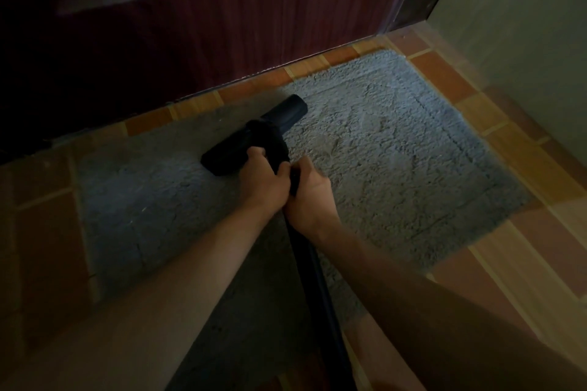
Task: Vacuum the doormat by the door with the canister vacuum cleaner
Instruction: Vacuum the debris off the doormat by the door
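Observation:
A grey shaggy doormat (397,152) lies on the tiled floor in front of a dark red door (206,25). A black vacuum floor nozzle (254,136) rests on the mat's middle, near the door side. Its black tube (317,279) runs back toward me between my forearms. My left hand (263,181) grips the nozzle's neck where the tube joins it. My right hand (311,197) is closed around the tube just behind that joint. The canister itself is out of view.
Orange and brown floor tiles (524,247) surround the mat. A pale wall (524,25) rises on the right, with a dark skirting (422,0) in the corner beside the door. The left side of the floor is in shadow.

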Demonstrator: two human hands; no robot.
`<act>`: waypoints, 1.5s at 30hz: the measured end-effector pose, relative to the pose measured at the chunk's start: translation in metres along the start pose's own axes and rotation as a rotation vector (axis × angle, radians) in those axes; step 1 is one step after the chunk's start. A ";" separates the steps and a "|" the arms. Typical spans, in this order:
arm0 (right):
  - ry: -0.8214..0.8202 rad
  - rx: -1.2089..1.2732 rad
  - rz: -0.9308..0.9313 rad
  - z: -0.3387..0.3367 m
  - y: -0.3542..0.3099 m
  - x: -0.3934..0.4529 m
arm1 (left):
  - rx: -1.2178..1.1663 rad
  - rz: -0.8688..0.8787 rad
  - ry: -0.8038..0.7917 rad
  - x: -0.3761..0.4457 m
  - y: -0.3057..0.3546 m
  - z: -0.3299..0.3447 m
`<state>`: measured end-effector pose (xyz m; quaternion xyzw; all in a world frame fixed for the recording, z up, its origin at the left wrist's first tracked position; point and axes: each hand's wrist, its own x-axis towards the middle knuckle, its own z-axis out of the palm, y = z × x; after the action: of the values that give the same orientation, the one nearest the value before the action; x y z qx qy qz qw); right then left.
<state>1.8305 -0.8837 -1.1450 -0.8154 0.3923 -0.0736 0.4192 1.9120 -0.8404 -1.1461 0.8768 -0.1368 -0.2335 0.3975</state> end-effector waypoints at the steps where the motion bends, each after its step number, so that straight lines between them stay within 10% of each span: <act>1: 0.000 -0.003 0.004 -0.002 0.003 -0.005 | 0.007 0.007 -0.003 -0.005 -0.001 0.002; 30: -0.185 -0.118 0.198 -0.059 0.098 -0.239 | -0.043 0.018 -0.198 -0.258 -0.051 0.061; 45: -0.042 -0.083 0.176 -0.055 0.062 -0.145 | 0.010 0.053 -0.162 -0.158 -0.009 0.052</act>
<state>1.6714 -0.8376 -1.1253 -0.7958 0.4563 -0.0033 0.3981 1.7510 -0.7998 -1.1354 0.8532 -0.1926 -0.2923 0.3866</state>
